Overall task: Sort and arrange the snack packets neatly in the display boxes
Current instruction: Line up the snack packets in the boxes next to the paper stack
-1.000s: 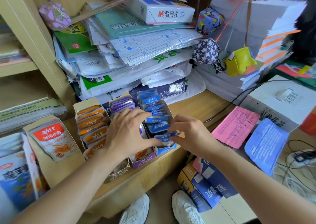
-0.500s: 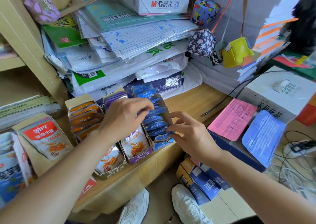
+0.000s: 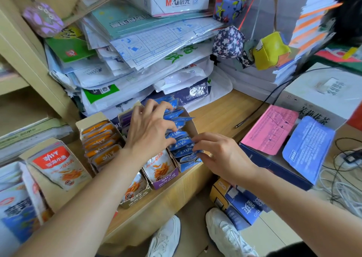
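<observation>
Head view, sorting step at the rightmost display box. The blue box (image 3: 193, 127) stands near the front edge of the tabletop (image 3: 219, 115), last in a row of open cartons; the purple box (image 3: 166, 182) is just beside it to the left, and the orange packets (image 3: 100, 139) fill the carton beyond that. The blue packets (image 3: 181, 142) stand on edge in the blue box as one file from back to front, unevenly: several lean, and some tops stick out past the right wall. The left hand (image 3: 150, 133) reaches across the purple box, its fingers (image 3: 156, 104) curled over the rear of the file and the thumb set against the middle, so that a bundle of blue packets is gripped between them. The right hand (image 3: 223, 154) lies at the front of the box with fingers (image 3: 201, 138) nearly straight and a little spread, tips touching the foremost packets; it appears to steady them and not to clasp any, though the thumb's contact underneath is unclear. Judged step: squaring and compacting the blue file, with the cartons to the left seemingly already stocked. The next move likely calls for pressing the file together from both ends, tucking the protruding tops inside the walls and setting the leaning packets upright, with light pressure so the thin card wall does not bulge.
</observation>
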Available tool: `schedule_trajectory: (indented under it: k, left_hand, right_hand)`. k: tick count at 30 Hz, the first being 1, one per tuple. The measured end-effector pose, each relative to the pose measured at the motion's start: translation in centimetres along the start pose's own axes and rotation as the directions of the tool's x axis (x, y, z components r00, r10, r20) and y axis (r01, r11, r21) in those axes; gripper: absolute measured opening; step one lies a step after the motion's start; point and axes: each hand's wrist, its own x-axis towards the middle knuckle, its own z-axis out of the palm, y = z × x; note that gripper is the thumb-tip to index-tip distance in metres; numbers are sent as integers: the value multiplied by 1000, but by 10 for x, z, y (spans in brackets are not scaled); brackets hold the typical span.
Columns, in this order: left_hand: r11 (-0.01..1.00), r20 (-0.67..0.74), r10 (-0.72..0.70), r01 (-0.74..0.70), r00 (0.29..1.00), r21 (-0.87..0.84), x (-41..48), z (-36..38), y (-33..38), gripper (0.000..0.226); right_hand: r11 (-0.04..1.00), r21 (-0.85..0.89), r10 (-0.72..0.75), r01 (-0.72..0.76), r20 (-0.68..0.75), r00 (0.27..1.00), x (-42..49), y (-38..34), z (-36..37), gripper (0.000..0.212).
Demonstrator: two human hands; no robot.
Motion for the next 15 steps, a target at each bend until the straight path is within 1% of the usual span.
schedule_trajectory:
  k: [4, 6, 7, 10, 12, 15]
  left_hand:
    - [999, 15, 6, -7, 1000, 32, 0, 3, 1, 21]
    - [998, -5, 32, -32, 999, 48, -1, 5, 2, 12]
    - [998, -23, 46, -45, 999, 52, -1, 8, 2, 11]
    - [996, -77, 88, -86, 993, 37, -3, 14, 1, 16]
    - [992, -102, 117, -122, 988, -41, -3, 14, -1, 16]
    - [961, -148, 124, -156, 981, -229, -1, 6, -9, 15]
  right_hand:
    - [1000, 5, -12, 12, 3, 1000, 0, 0, -1, 14]
    - [1000, 10, -10, 10, 5, 1000, -1, -1, -1, 14]
    - [1000, 14, -9, 9, 5, 1000, -1, -1, -1, 15]
    - [1000, 18, 0, 0, 9, 1000, -2, -1, 1, 15]
    - [1000, 25, 11, -11, 6, 1000, -3, 1, 2, 16]
    - [999, 34, 20, -20, 0, 1000, -4, 2, 3, 17]
